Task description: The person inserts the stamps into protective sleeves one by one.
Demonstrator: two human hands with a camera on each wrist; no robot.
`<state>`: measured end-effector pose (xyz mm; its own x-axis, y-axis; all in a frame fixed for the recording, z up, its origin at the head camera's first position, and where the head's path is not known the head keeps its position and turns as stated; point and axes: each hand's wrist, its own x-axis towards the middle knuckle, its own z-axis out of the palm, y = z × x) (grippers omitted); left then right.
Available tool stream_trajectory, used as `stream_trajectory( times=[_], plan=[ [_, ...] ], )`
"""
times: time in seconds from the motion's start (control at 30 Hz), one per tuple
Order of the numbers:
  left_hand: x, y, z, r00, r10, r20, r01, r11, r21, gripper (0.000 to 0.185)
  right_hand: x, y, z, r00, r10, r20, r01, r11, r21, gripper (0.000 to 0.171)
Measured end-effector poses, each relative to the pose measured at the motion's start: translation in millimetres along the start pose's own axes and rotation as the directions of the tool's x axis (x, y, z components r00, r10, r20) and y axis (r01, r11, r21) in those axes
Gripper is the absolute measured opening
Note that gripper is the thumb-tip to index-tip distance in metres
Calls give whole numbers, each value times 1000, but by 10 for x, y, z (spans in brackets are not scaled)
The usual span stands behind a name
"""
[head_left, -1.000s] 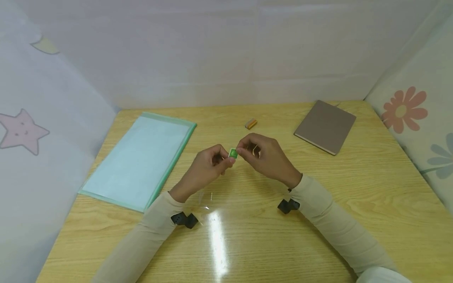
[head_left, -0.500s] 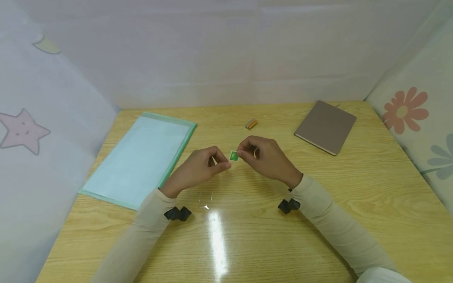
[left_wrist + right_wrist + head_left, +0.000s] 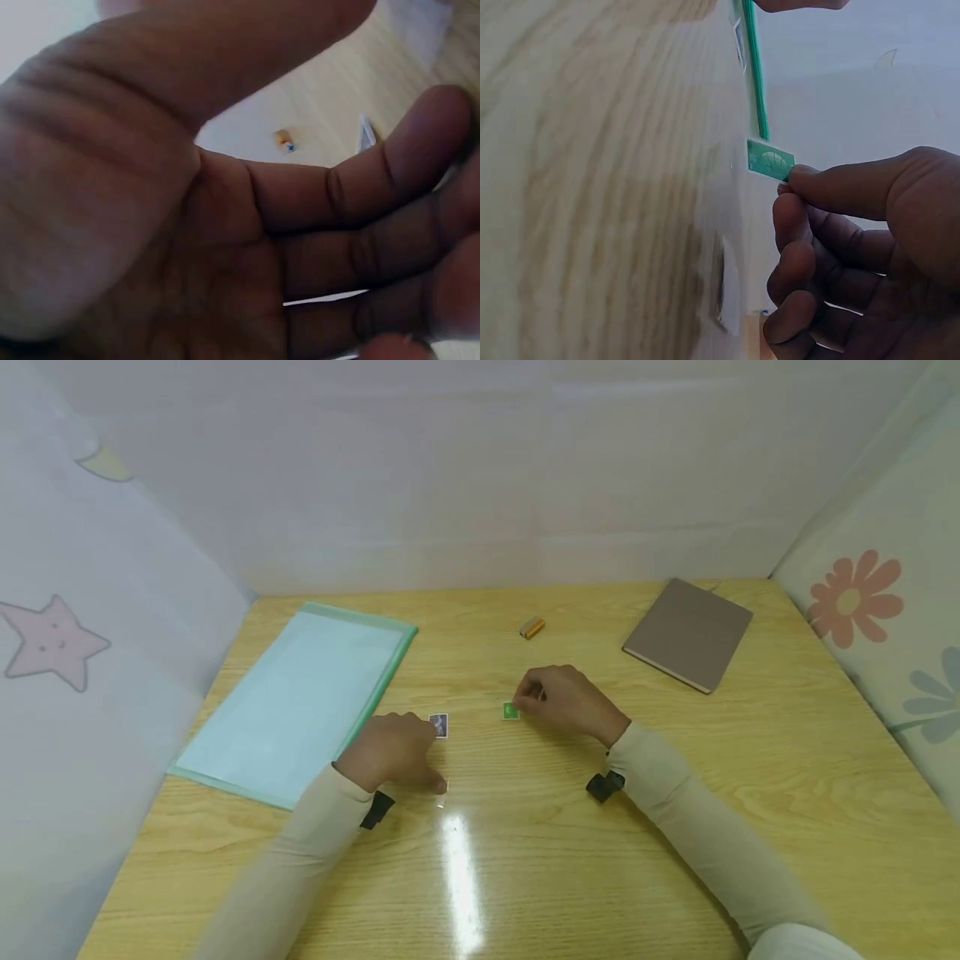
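Note:
My right hand [image 3: 572, 700] pinches a small green stamp [image 3: 511, 711] between thumb and index finger. In the right wrist view the stamp [image 3: 769, 160] has a white border and stands tilted off the fingertips. My left hand [image 3: 392, 750] is low over the table, fingers loosely bent and thumb apart. Its fingertips reach the left edge of a dark, white-bordered stamp [image 3: 440, 725] lying on the wood; whether they touch is unclear. By the thumb lies a thin clear piece [image 3: 441, 802], partly hidden. The left wrist view shows an unfilled palm [image 3: 217, 247].
A clear folder with green edges [image 3: 300, 693] lies on the left of the table. Towards the back sits a small orange and grey object [image 3: 532, 627]. A brown notebook [image 3: 688, 635] rests at the back right. Patterned sheets enclose the table's sides and back.
My left hand has left the green stamp and moved down and left. The right hand has carried the stamp slightly right and nearer me. The dark stamp has come into view.

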<state>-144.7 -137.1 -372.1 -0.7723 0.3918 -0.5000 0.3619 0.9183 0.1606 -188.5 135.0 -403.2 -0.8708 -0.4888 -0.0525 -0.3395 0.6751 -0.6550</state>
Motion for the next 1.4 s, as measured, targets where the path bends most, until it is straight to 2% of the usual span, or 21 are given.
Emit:
stream_trajectory(
  times=[0.23, 0.43, 0.5, 0.63, 0.7, 0.8, 0.93, 1.23, 1.4],
  plan=[
    [-28, 70, -17, 1000, -4, 15, 3, 998, 65, 34, 24, 94, 36, 1000, 27, -2, -27, 1000, -4, 14],
    [-55, 81, -43, 999, 3, 44, -6, 998, 57, 21, 42, 47, 72, 999, -18, -28, 17, 999, -28, 15],
    [-70, 54, -58, 999, 33, 30, -34, 999, 34, 22, 51, -21, 88, 999, -49, -17, 48, 998, -51, 14],
    [-126, -24, -124, 991, 121, -54, -124, 991, -42, 22, 74, -218, 129, 994, -111, 8, 111, 990, -90, 12],
    [-156, -59, -174, 980, 171, -103, -179, 980, -84, 16, 97, -303, 171, 990, -137, 19, 138, 986, -90, 12],
    [-187, -86, -236, 973, 193, -124, -213, 961, -175, 5, 141, -402, 269, 984, -171, 44, 175, 980, -98, 17],
    [-201, -95, -283, 976, 180, -122, -207, 942, -264, 3, 221, -493, 424, 977, -202, 72, 210, 971, -115, 24],
    [-201, -149, -316, 981, 130, -142, -171, 927, -335, 10, 390, -601, 650, 982, -163, 100, 182, 958, -224, 42],
    [-232, -217, -372, 982, 103, -157, -156, 914, -374, 17, 435, -588, 704, 979, -183, 90, 201, 946, -254, 45]
  ],
)
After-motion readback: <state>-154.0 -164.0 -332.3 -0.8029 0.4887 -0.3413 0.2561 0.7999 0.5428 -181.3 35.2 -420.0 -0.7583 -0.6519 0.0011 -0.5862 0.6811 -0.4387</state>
